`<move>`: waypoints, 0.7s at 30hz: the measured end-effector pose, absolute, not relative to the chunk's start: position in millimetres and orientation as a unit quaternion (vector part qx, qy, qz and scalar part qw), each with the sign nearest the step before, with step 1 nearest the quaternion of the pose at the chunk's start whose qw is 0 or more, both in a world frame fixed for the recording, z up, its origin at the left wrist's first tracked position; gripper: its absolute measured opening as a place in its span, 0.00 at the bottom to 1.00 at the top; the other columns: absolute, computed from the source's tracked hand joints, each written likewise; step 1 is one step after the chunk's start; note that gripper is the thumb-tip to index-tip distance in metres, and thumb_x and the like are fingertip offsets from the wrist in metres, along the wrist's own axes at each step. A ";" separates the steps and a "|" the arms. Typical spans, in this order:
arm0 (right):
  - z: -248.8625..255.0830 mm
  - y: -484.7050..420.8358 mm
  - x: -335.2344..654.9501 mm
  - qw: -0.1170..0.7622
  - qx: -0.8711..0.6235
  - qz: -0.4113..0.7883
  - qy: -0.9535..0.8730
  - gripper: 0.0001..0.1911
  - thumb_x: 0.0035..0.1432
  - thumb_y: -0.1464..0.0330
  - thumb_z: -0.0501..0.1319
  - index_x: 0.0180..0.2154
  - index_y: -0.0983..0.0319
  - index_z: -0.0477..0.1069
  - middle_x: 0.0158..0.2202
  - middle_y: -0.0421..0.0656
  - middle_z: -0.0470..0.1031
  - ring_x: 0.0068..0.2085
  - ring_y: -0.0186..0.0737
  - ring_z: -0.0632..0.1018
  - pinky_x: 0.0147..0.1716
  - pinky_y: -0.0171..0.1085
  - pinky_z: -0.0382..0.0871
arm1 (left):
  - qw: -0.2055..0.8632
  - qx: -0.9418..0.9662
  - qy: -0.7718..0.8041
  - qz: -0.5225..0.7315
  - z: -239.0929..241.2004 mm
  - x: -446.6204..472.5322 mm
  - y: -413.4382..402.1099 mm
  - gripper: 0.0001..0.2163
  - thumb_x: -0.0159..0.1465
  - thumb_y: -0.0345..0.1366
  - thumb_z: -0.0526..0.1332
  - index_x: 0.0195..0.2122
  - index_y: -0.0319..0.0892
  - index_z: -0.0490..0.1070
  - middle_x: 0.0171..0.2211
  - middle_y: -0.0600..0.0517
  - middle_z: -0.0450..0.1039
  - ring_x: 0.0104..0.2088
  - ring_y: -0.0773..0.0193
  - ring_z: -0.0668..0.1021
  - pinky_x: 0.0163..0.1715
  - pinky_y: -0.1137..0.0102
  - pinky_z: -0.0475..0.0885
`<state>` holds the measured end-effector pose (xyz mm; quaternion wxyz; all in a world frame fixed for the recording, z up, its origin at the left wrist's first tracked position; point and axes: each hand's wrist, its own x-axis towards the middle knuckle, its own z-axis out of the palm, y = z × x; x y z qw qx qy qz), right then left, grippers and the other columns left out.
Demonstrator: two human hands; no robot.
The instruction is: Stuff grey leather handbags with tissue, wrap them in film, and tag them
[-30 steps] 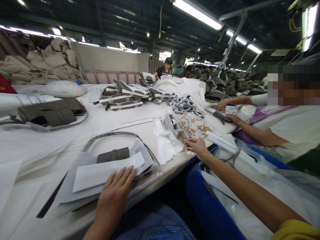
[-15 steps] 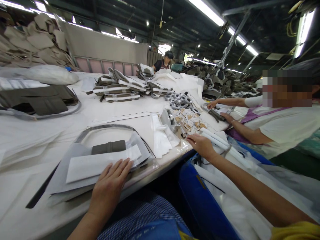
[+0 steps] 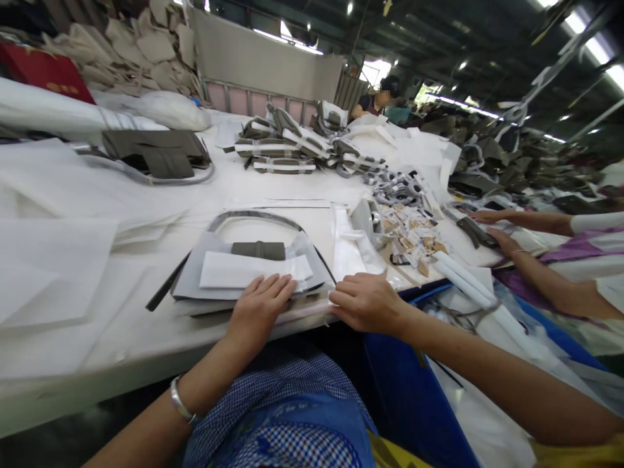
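My left hand (image 3: 259,307) lies flat with fingers stretched out on a grey flat piece (image 3: 195,279) at the table's near edge. On that piece rest a white paper sheet (image 3: 244,271), a dark olive folded part (image 3: 258,249) and a curved grey strap (image 3: 253,217). My right hand (image 3: 364,301) rests at the table edge just right of the piece, fingers curled down at a clear plastic edge (image 3: 325,304); whether it grips that edge is unclear.
White paper strips (image 3: 351,250) and small tan tags (image 3: 414,237) lie to the right. Bundles of olive parts (image 3: 283,146) sit farther back. A blue bin (image 3: 414,403) stands at the lower right. Another person's hands (image 3: 492,227) work at the right; a second person stands far back.
My right hand has moved left from the tags to the table edge beside the grey piece. The view has swung so the stack sits nearer the middle. My left hand stays on it.
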<state>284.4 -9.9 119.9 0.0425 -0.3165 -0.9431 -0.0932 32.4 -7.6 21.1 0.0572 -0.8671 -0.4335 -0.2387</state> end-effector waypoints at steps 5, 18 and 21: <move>104.9 6.6 253.1 0.020 -0.286 -0.132 -0.949 0.14 0.67 0.60 0.56 0.32 0.61 0.71 0.30 0.44 0.74 0.32 0.40 0.72 0.31 0.40 0.55 | 0.054 -0.861 -0.436 -0.257 21.0 33.9 -8.5 0.19 0.68 0.30 0.56 0.60 0.45 0.65 0.58 0.48 0.70 0.58 0.55 0.72 0.59 0.56 0.63; 90.9 14.4 230.4 0.016 -0.279 -0.188 -0.942 0.12 0.67 0.65 0.56 0.32 0.62 0.72 0.27 0.44 0.73 0.31 0.41 0.70 0.31 0.42 0.52 | 0.015 -0.853 -0.440 -0.279 33.0 34.7 -9.5 0.13 0.70 0.31 0.54 0.55 0.43 0.68 0.54 0.49 0.73 0.54 0.57 0.73 0.56 0.57 0.64; 87.9 15.8 227.7 0.019 -0.274 -0.204 -0.940 0.10 0.65 0.68 0.57 0.33 0.63 0.73 0.27 0.43 0.73 0.30 0.40 0.68 0.30 0.42 0.51 | 0.020 -0.851 -0.439 -0.288 32.1 34.5 -9.1 0.12 0.69 0.31 0.56 0.54 0.42 0.68 0.53 0.49 0.74 0.53 0.57 0.74 0.55 0.57 0.65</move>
